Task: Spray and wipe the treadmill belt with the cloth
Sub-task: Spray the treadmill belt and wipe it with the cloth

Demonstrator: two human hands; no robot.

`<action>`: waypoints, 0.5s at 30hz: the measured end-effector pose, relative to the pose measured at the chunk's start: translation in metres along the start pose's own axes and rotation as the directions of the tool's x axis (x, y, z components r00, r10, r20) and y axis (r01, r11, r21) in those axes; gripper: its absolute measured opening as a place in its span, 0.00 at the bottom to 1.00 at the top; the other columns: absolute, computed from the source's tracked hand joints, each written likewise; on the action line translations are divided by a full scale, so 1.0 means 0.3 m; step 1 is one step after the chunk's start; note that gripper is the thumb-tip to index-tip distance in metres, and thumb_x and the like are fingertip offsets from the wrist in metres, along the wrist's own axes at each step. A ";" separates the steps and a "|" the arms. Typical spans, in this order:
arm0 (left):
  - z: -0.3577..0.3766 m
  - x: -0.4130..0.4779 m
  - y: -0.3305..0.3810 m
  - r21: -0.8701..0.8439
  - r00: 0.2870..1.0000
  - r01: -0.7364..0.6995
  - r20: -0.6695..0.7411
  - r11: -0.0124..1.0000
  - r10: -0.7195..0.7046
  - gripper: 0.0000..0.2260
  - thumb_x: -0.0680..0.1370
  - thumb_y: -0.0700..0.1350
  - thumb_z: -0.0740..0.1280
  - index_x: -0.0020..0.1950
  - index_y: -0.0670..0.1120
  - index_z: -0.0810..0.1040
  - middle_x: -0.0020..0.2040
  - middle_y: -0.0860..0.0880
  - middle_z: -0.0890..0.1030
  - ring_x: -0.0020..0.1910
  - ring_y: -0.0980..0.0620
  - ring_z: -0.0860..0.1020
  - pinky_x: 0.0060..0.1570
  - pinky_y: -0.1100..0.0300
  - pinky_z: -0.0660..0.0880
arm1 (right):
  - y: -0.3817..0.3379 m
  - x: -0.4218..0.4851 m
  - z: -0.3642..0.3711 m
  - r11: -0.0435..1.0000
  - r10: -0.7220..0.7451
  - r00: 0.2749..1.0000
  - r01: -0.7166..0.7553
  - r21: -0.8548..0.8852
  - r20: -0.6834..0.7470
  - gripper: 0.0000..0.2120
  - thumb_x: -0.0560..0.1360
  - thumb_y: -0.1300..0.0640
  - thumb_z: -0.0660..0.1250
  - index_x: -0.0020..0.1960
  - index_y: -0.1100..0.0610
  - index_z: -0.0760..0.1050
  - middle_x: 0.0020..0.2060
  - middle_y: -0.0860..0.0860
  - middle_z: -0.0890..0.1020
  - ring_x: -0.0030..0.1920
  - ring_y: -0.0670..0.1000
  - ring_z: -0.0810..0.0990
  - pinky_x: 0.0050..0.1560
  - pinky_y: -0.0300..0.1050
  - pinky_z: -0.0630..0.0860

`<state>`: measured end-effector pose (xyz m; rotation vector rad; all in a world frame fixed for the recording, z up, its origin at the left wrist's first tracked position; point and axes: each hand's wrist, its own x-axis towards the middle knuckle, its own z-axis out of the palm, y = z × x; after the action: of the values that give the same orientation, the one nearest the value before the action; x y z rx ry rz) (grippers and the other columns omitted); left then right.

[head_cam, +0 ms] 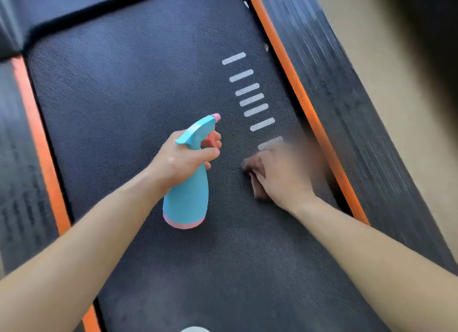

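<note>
the treadmill belt (124, 96) is a dark charcoal with a fine diagonal weave pattern all over. near its right edge there's a row of pale whitish dashes (247, 89). bright orange strips (297, 94) run down both its edges, and outside those the side rails (347, 108) are black with thin ribbed lines. over the belt, the spray bottle (188, 198) is turquoise with a pink base band, trigger and nozzle tip. the cloth (257, 185) looks dark brownish, blurry though. the floor (386, 71) right of the belt is tan.
</note>
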<state>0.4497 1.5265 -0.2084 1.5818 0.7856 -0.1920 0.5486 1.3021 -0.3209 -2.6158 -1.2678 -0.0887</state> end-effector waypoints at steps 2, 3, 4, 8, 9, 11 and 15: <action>-0.015 -0.007 -0.006 0.000 1.000 0.001 -0.022 1.000 -0.001 0.10 0.77 0.36 0.72 0.55 0.48 0.85 0.53 0.50 0.86 0.45 0.57 0.82 0.44 0.60 0.82 | -0.008 0.199 0.032 1.000 0.028 0.999 -0.028 -0.008 -0.040 0.18 0.75 0.44 0.71 0.55 0.58 0.77 0.56 0.61 0.76 0.54 0.65 0.74 0.55 0.60 0.71; -0.019 -0.010 -0.007 -0.001 1.000 0.000 -0.023 1.000 0.000 0.11 0.76 0.37 0.72 0.56 0.51 0.85 0.53 0.50 0.86 0.46 0.58 0.82 0.44 0.60 0.82 | -0.016 0.289 0.044 0.996 0.088 0.995 -0.089 -0.015 -0.055 0.19 0.76 0.44 0.69 0.56 0.59 0.76 0.56 0.61 0.75 0.54 0.65 0.74 0.54 0.60 0.72; -0.022 -0.012 -0.009 -0.003 1.000 0.001 -0.028 1.000 -0.001 0.12 0.76 0.38 0.73 0.56 0.51 0.84 0.53 0.50 0.86 0.46 0.57 0.82 0.44 0.60 0.82 | -0.033 0.353 0.047 0.986 0.167 0.984 -0.168 -0.019 -0.063 0.19 0.77 0.44 0.68 0.56 0.59 0.76 0.57 0.61 0.75 0.54 0.65 0.74 0.54 0.60 0.72; -0.050 -0.023 -0.013 -0.031 0.998 0.005 -0.060 0.999 -0.007 0.15 0.77 0.36 0.72 0.60 0.52 0.84 0.54 0.49 0.86 0.47 0.56 0.82 0.44 0.60 0.83 | -0.118 0.260 0.048 0.977 0.207 0.977 -0.210 -0.048 -0.054 0.18 0.77 0.45 0.67 0.56 0.59 0.74 0.57 0.61 0.74 0.55 0.64 0.72 0.57 0.61 0.69; -0.057 -0.025 -0.013 -0.032 0.998 0.004 -0.063 0.999 -0.006 0.14 0.75 0.38 0.73 0.58 0.52 0.85 0.54 0.49 0.86 0.46 0.55 0.82 0.44 0.59 0.82 | -0.130 0.177 0.046 0.992 0.119 0.992 -0.120 -0.028 -0.037 0.17 0.76 0.46 0.69 0.56 0.58 0.75 0.56 0.61 0.74 0.55 0.64 0.72 0.58 0.62 0.68; -0.067 -0.026 -0.013 -0.043 0.998 -0.002 -0.058 0.999 0.000 0.12 0.74 0.39 0.73 0.55 0.53 0.85 0.54 0.49 0.86 0.46 0.55 0.82 0.44 0.59 0.82 | -0.135 0.026 0.041 0.997 -0.078 0.997 0.078 0.019 0.012 0.16 0.75 0.47 0.71 0.54 0.57 0.76 0.56 0.60 0.75 0.55 0.64 0.73 0.58 0.62 0.70; -0.073 -0.021 -0.030 -0.068 0.997 -0.008 -0.075 0.998 0.002 0.18 0.78 0.36 0.71 0.58 0.58 0.84 0.54 0.51 0.86 0.47 0.56 0.82 0.44 0.60 0.82 | -0.093 0.135 0.044 0.993 -0.116 0.993 0.116 0.027 0.014 0.17 0.76 0.44 0.69 0.55 0.56 0.76 0.56 0.60 0.75 0.54 0.64 0.74 0.54 0.60 0.71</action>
<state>0.4327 1.5442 -0.2082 1.5339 0.8380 -0.1017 0.5514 1.3529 -0.3224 -2.5241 -1.4155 -0.0714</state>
